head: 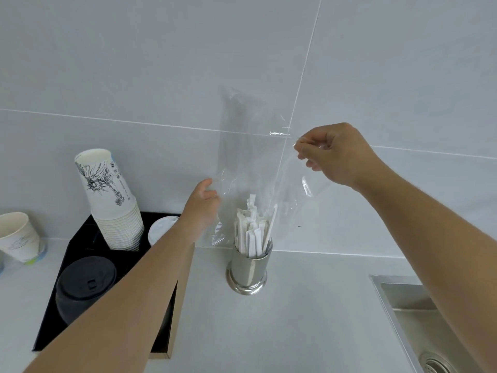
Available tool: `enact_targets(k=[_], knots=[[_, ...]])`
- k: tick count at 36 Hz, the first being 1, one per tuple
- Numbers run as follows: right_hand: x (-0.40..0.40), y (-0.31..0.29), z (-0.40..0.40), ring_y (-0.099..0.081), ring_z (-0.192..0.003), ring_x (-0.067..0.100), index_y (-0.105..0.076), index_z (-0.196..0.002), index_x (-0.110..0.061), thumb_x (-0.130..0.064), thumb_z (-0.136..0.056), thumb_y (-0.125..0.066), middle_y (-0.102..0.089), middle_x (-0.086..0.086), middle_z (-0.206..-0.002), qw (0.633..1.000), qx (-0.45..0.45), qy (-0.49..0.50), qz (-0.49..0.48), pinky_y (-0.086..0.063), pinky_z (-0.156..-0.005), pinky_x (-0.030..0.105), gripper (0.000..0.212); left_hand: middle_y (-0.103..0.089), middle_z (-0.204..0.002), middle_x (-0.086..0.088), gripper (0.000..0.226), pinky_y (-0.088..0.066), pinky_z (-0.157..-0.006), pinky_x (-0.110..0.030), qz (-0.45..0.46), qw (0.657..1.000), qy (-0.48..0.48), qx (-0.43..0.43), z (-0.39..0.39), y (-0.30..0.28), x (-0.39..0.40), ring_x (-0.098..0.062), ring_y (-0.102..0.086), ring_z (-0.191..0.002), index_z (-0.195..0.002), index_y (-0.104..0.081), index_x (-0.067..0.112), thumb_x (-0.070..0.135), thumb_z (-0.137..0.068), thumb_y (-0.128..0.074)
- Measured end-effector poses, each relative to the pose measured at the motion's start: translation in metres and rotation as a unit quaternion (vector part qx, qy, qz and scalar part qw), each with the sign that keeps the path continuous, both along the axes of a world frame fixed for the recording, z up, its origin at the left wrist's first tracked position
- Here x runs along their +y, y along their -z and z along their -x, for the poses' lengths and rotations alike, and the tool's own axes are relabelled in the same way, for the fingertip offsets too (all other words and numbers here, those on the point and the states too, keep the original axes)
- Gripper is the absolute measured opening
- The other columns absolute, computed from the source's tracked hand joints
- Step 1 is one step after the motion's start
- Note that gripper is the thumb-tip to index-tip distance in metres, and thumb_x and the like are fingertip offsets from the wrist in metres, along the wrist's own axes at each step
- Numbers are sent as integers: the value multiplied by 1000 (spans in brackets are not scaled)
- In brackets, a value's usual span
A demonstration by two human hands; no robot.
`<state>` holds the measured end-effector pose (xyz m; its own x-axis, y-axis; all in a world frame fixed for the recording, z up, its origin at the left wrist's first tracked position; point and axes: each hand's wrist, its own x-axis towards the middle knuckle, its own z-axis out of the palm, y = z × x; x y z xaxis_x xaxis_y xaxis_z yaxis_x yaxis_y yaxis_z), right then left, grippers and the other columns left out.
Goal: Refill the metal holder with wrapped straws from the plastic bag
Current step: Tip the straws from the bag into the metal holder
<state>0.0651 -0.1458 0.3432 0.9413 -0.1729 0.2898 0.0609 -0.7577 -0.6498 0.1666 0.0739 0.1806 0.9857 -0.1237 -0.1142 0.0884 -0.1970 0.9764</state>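
The right hand point(336, 154) pinches one upper edge of a single clear plastic bag point(250, 146), fingertips pressed together on the film. The left hand point(203, 205) grips the bag's lower left side, thumb and fingers closed on the plastic. Between the two hands the bag hangs upright and looks empty, though its transparency makes that hard to confirm.

Directly below the bag, between the two grips and lower than both, stands one metal holder point(248, 267) on the white counter point(295, 305). It is packed with wrapped straws point(251, 232) standing on end; they are too many and too overlapped to count.

Left of the left hand sits one black tray point(80, 238) holding one stack of paper cups point(113, 200), one white lid point(161, 230) and one black lid point(86, 284). Further left stands one single paper cup point(17, 236). Below the right forearm lies one steel sink point(419, 319).
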Motion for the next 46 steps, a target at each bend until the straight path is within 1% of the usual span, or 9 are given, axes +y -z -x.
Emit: enact_targets(k=[3,8,12,16,21,27,33,42,46], knots=[[0,2,2,-71,-74,21,-73,-84,-19,-25,-91,-64,-73,-2,-79,1000,14,-2,0,-59,-78,47,14,-59,-105,4,40,-39,-58,-17,-1,1000,-23,-12,-4,-4,-3,-3,-53,-75,-133,-51,21,16,-93,-52],[0,6,7,-72,-72,15,-73,-83,-24,-30,-89,-66,-73,-3,-82,999,4,10,-35,-60,-78,48,11,-62,-87,5,9,-41,-56,-18,2,999,-36,-37,-9,-6,-5,-7,-54,-67,-98,-64,18,21,-91,-61],[-5,14,16,-72,-82,23,-73,-93,-22,-21,-85,-71,-74,1,-87,990,-26,26,-138,-60,-80,48,7,-62,-97,6,20,-41,-58,-18,-3,999,-31,-32,-13,-6,-5,-4,-55,-73,-110,-62,19,23,-91,-60],[-14,34,32,-69,-103,15,-68,-112,-21,-6,-84,-74,-72,7,-108,955,-62,2,-290,-55,-95,47,32,-61,-109,3,35,-42,-62,-18,-17,999,-18,-24,-16,-4,-4,-6,-56,-78,-126,-56,17,20,-91,-58],[-24,58,43,-66,-113,22,-65,-118,-23,8,-84,-68,-69,8,-118,902,-96,9,-421,-48,-104,45,46,-64,-110,0,31,-42,-73,-19,-48,998,-10,-35,-20,1,-4,-14,-57,-93,-120,-64,13,18,-90,-62],[-18,63,35,-69,-87,21,-72,-85,-12,-5,-87,-71,-71,8,-89,938,-35,69,-338,-54,-92,54,8,-65,-79,1,8,-42,-60,-18,-67,996,-13,-60,-19,6,-3,-14,-56,-75,-88,-69,19,20,-91,-62],[-21,34,20,-71,-78,19,-67,-80,-15,-9,-92,-64,-73,5,-80,940,-77,57,-327,-58,-84,45,14,-62,-72,3,10,-39,-53,-14,-37,993,-32,-111,-22,-19,1,-9,-53,-63,-84,-68,15,19,-90,-62],[-24,6,16,-70,-74,17,-66,-79,-17,-4,-92,-60,-72,3,-77,952,-92,39,-288,-58,-83,46,19,-68,-82,4,10,-42,-60,-19,-6,993,-28,-116,-16,-36,11,-15,-64,-76,-91,-67,13,14,-93,-57],[-24,7,19,-70,-74,17,-65,-82,-14,-5,-92,-60,-72,2,-77,960,-78,31,-268,-57,-82,45,14,-68,-82,1,16,-42,-60,-21,-20,993,-18,-114,-15,-35,16,-19,-64,-79,-81,-65,22,14,-93,-58]])
